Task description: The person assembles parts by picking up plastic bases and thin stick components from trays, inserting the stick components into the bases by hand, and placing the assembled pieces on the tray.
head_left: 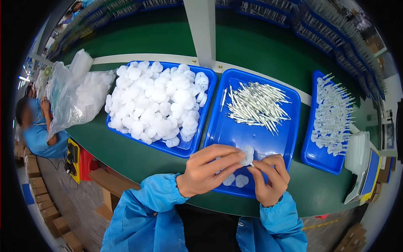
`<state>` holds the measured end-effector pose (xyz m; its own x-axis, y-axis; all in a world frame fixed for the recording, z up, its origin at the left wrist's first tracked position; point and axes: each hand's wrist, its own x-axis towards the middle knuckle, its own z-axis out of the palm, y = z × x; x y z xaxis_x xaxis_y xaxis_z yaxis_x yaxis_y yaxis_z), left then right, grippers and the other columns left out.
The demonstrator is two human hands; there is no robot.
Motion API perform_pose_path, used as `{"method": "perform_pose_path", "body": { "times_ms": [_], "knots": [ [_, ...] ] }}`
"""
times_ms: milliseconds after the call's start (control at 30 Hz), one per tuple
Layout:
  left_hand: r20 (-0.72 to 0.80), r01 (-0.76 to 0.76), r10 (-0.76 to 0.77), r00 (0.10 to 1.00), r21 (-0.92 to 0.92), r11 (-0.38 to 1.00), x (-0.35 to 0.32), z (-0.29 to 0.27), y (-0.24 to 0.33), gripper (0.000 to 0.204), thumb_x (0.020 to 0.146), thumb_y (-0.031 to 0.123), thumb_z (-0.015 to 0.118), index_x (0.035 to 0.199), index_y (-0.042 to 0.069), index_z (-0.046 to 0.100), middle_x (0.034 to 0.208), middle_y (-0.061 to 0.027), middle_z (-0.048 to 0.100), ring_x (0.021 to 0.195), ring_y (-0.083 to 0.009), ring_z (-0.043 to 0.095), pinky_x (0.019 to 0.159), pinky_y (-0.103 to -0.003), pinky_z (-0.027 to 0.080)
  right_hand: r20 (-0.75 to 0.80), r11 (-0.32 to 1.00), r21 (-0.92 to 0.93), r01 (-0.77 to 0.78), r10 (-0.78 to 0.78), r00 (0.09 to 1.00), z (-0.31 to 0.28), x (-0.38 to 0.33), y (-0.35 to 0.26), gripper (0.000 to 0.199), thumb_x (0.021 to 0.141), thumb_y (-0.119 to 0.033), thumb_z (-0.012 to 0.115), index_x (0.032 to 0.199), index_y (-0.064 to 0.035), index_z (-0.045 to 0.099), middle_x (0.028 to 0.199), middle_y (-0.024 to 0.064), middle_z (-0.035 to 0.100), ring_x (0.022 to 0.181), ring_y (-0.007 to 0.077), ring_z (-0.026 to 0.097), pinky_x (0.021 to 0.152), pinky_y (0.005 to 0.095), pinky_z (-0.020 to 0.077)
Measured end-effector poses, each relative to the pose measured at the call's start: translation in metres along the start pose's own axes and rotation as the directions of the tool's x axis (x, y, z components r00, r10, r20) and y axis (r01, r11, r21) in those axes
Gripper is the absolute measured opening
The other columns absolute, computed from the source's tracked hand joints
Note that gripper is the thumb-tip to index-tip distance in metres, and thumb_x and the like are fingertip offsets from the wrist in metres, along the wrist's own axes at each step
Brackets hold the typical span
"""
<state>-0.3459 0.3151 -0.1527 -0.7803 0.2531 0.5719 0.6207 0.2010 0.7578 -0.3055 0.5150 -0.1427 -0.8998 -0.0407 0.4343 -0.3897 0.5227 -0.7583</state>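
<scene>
The workstation is a dark green bench [138, 155] with a curved near edge. A white upright post [201, 29] rises from its far edge, where a pale strip [138, 58] runs along the bench. Beyond lies a second green surface [260, 42], bordered at its far edge by rows of blue racks [319, 29]. The floor [67, 197] at lower left is grey, with stacked cardboard boxes [42, 201]. Another person in blue [35, 134] sits at far left. Lighting is bright and even.

One head-worn fisheye view looks steeply down, close over the green workbench [252, 46] and blue trays [218, 130], edges bending toward the rim
</scene>
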Motion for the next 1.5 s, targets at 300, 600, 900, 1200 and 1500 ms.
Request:
{"method": "perform_pose_path", "body": {
  "times_ms": [300,600,900,1200,1500],
  "knots": [
    [0.199,0.035,-0.043,0.979,0.044,0.998,0.009,-0.01,0.0,0.044,0.082,-0.002,0.079,0.125,0.005,0.074,0.105,-0.0117,0.067,0.085,-0.0249,0.067,0.07,-0.034,0.057,0.025,0.974,-0.193,0.116,-0.114,0.993,0.007,-0.002,0.004,0.029,0.073,-0.001,0.087,0.1,-0.0038,0.077,0.087,0.0077,0.064,0.078,0.0267,0.061,0.07,0.0388,0.0463],
    [0.206,0.213,-0.183,0.961,-0.134,0.968,0.011,-0.017,0.001,0.04,0.079,0.0,0.084,0.118,0.004,0.076,0.106,-0.0114,0.067,0.091,-0.0245,0.068,0.075,-0.034,0.057,0.077,0.998,-0.059,0.015,-0.01,0.997,0.007,-0.002,0.007,0.026,0.071,0.002,0.087,0.095,-0.0018,0.076,0.089,0.009,0.066,0.079,0.0277,0.062,0.072,0.0388,0.0465],
    [0.207,0.208,-0.181,0.962,-0.119,0.971,0.007,-0.016,0.001,0.038,0.08,-0.002,0.082,0.117,0.004,0.076,0.111,-0.0123,0.066,0.095,-0.0251,0.07,0.076,-0.034,0.06,0.093,0.998,-0.064,0.029,-0.022,0.995,0.009,0.001,0.007,0.025,0.071,0.003,0.086,0.093,-0.0015,0.076,0.087,0.0089,0.067,0.078,0.028,0.063,0.073,0.0393,0.0467],
    [0.257,0.234,-0.192,0.947,-0.146,0.961,0.007,-0.017,0.0,0.041,0.082,-0.003,0.079,0.122,0.006,0.076,0.114,-0.0107,0.065,0.099,-0.0246,0.069,0.078,-0.034,0.061,0.106,0.995,-0.092,0.041,-0.031,0.994,0.008,0.001,0.007,0.025,0.071,0.002,0.086,0.093,-0.0017,0.075,0.087,0.0087,0.067,0.078,0.0276,0.063,0.072,0.0389,0.0457],
    [0.236,0.247,-0.208,0.949,-0.148,0.958,0.009,-0.015,0.002,0.034,0.082,-0.003,0.079,0.115,0.006,0.078,0.116,-0.0108,0.065,0.102,-0.0261,0.068,0.079,-0.036,0.061,0.107,0.995,-0.087,0.056,-0.047,0.993,0.009,0.002,0.007,0.024,0.071,0.002,0.086,0.092,-0.001,0.074,0.086,0.0091,0.067,0.077,0.0278,0.062,0.072,0.0385,0.046]
  ]
}}
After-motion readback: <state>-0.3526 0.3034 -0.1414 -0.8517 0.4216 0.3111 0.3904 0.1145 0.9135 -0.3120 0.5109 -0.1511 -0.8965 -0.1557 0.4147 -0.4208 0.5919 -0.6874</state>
